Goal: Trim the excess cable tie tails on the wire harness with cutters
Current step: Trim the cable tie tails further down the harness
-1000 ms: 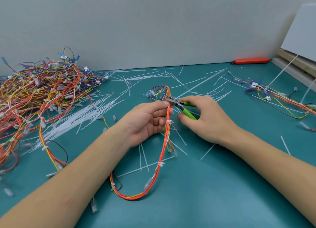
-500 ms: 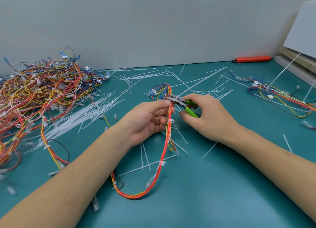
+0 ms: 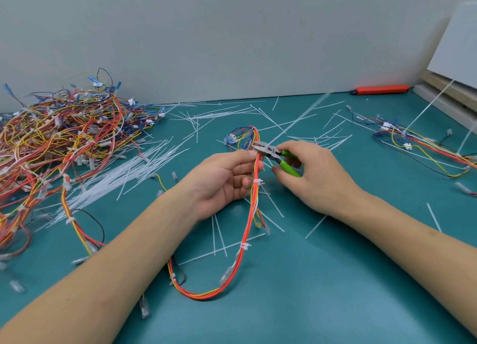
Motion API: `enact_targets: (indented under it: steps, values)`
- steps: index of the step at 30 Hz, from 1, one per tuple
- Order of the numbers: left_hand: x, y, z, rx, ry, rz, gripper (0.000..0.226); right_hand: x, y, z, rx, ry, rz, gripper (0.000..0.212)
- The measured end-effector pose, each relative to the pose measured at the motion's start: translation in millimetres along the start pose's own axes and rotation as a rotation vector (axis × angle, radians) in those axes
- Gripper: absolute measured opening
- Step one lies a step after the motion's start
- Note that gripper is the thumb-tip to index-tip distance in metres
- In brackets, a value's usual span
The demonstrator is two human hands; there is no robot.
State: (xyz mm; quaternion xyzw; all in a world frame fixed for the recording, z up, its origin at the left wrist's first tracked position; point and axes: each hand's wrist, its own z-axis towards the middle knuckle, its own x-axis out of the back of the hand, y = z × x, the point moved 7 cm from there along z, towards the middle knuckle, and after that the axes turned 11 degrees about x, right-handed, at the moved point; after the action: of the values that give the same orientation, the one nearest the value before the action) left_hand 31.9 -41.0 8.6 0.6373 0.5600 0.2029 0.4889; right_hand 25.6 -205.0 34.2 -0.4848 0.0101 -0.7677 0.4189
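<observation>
Teal matting (image 3: pixel 296 305) is covering our workbench beneath a plain grey wall, with cut white tie tails (image 3: pixel 113 178) lying scattered across it. At nine o'clock a tangled pile of harnesses (image 3: pixel 59 137) is sitting; at two o'clock a smaller bundle (image 3: pixel 423 147) is lying. At centre, our left hand (image 3: pixel 222 181) is pinching the orange wire harness (image 3: pixel 247 230) between thumb and curled fingers, its loop trailing toward six o'clock. Our right hand (image 3: pixel 317 178) is gripping the green-handled cutters (image 3: pixel 277 158), fingers wrapped round the handles, blades touching the harness just above our left thumb. We are judging the risk: blades sitting this close could nick wire insulation or our thumb.
</observation>
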Motion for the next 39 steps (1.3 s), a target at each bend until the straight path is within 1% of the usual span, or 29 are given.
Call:
enact_targets:
  steps: [2, 4, 8, 10, 13, 21, 24, 26, 28, 30, 33, 35, 37, 39]
  values:
    - [0, 0, 0, -0.001, 0.006, 0.006, 0.013, 2, -1, 1, 0.000, -0.006, -0.051, 0.028]
    - [0, 0, 1, -0.001, 0.006, 0.016, 0.013, 2, 0, 2, 0.002, 0.001, -0.069, 0.031]
    - [0, 0, 1, -0.001, -0.005, 0.017, 0.012, 2, 0, 0, 0.024, 0.027, -0.113, 0.024]
    - [0, 0, 1, 0.001, -0.012, 0.016, 0.012, 2, -1, 0, 0.039, 0.033, -0.103, 0.018]
    - [0, 0, 1, 0.003, -0.016, 0.013, 0.011, 3, 0, 1, 0.047, 0.042, -0.078, 0.015]
    - [1, -1, 1, 0.007, -0.017, 0.014, 0.011, 7, -2, 2, 0.063, 0.031, -0.033, 0.017]
    - [2, -1, 2, 0.006, -0.015, 0.007, 0.014, 2, -2, 1, 0.041, -0.014, 0.009, 0.027]
    - [2, -1, 2, 0.004, -0.018, 0.007, 0.014, 1, -2, 0, 0.039, -0.012, 0.023, 0.029]
    - [3, -1, 3, 0.005, -0.024, 0.013, 0.016, 2, -1, 0, 0.043, -0.006, 0.033, 0.028]
    - [2, -1, 3, 0.007, -0.028, 0.009, 0.014, 1, 0, 0, 0.039, -0.009, 0.057, 0.026]
    - [3, -1, 3, 0.006, -0.031, 0.007, 0.020, 0, 1, -1, 0.032, -0.022, 0.085, 0.013]
    - [3, -2, 4, 0.006, -0.033, 0.012, 0.014, 0, 4, -1, 0.006, -0.037, 0.106, 0.004]
    - [4, -2, 4, 0.007, -0.032, 0.019, 0.012, -1, 7, -1, -0.014, -0.048, 0.102, 0.010]
    - [3, -2, 4, 0.005, -0.029, 0.025, 0.012, -2, 9, -2, -0.020, -0.047, 0.087, 0.011]
